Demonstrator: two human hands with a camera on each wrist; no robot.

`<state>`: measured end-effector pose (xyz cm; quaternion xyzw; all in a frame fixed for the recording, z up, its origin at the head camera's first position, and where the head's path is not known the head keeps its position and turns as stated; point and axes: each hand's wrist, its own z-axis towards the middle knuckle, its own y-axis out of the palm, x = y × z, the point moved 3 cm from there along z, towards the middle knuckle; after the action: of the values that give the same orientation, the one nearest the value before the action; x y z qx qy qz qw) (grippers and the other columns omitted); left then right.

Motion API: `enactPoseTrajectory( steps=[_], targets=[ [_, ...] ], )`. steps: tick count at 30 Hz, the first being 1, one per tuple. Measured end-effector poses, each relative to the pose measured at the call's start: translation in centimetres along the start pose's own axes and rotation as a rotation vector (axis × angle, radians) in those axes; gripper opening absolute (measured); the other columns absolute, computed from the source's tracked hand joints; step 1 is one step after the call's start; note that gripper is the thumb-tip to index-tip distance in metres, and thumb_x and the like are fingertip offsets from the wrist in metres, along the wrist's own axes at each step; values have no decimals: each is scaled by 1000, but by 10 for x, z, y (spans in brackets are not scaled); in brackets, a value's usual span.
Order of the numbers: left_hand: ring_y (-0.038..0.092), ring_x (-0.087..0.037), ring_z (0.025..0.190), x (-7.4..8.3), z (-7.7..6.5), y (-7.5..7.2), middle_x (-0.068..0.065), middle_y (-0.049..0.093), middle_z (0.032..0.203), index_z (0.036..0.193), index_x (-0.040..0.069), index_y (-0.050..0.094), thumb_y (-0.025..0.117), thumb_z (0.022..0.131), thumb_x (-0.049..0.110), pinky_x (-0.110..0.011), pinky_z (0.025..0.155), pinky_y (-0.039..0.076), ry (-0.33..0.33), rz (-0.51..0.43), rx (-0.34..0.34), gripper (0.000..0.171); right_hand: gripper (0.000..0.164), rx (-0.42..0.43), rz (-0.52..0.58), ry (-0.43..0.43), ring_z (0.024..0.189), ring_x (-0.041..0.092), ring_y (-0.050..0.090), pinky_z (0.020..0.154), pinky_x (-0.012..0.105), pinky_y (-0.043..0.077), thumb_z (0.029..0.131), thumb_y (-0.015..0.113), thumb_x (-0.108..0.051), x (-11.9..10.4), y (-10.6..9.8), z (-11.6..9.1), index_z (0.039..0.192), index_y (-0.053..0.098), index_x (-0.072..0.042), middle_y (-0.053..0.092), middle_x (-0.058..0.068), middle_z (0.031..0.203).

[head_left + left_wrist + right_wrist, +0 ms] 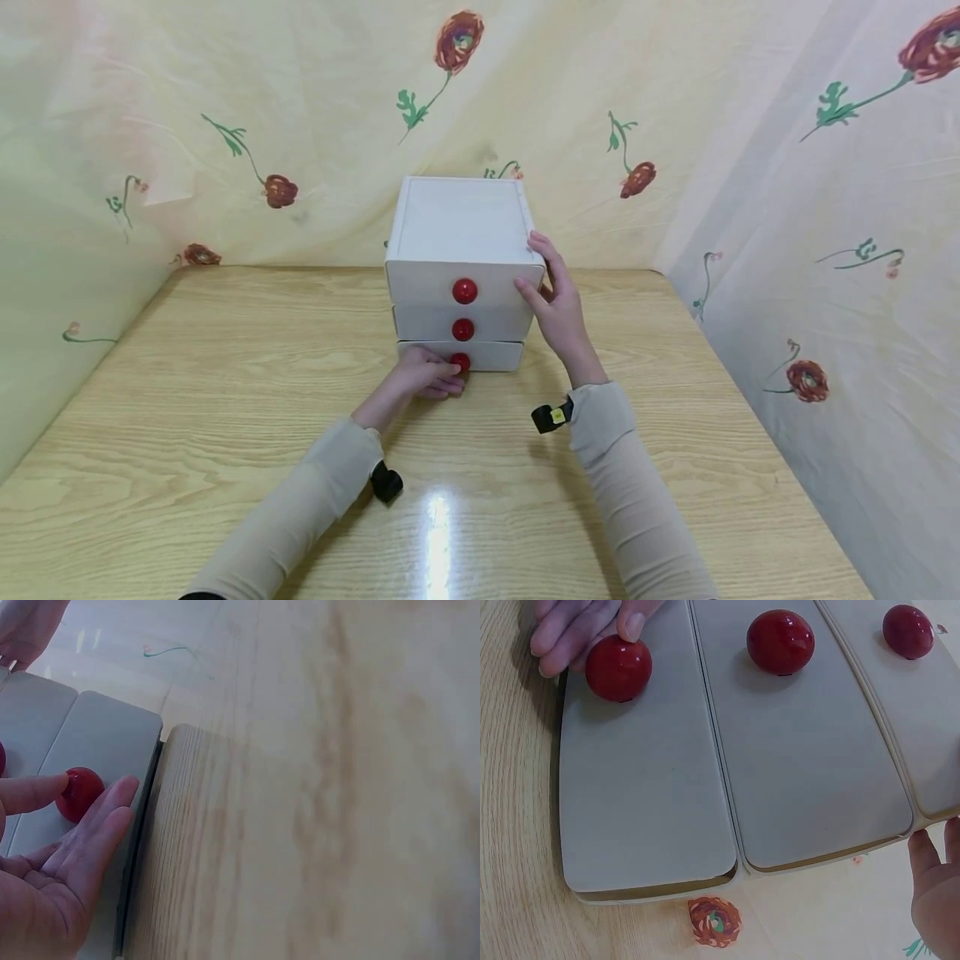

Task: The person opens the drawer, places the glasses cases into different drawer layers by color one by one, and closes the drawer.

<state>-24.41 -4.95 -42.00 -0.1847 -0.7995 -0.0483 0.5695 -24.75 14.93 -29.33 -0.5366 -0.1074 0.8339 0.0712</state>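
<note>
A small white cabinet (465,221) has three stacked drawers, each with a round red knob. My left hand (418,372) is at the bottom drawer (498,357), with the thumb on its knob (84,796) and the fingers on the knob's underside. In the right wrist view the same pinch on the lowest knob (619,671) shows from the side. My right hand (562,321) holds the cabinet's upper right corner, thumb on the top drawer's front (420,283) and fingers along the side. All the drawers appear pushed in.
The cabinet stands on a wood-grain table (247,367) near its back edge. Behind it hangs a pale cloth (337,100) printed with red flowers, and similar cloth (847,275) covers the right side. A small black device (551,417) is on the right wrist.
</note>
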Motion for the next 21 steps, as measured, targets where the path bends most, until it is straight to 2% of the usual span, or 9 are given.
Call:
enactPoseTrajectory(
  steps=[9,21],
  targets=[
    [73,-14,76,0,3,-3,-22,73,100,109,-10,65,60,95,13,-30,72,61,10,22,-29,27,54,2,8,8,149,20,23,116,54,31,97,58,-12,3,1,2,147,37,-9,27,1,160],
    [74,-20,86,-2,5,-3,-23,72,103,112,-9,64,59,96,14,-31,77,60,21,21,-15,28,54,11,6,4,150,21,21,116,54,31,97,58,-11,2,2,2,146,37,-8,27,2,160]
  ],
)
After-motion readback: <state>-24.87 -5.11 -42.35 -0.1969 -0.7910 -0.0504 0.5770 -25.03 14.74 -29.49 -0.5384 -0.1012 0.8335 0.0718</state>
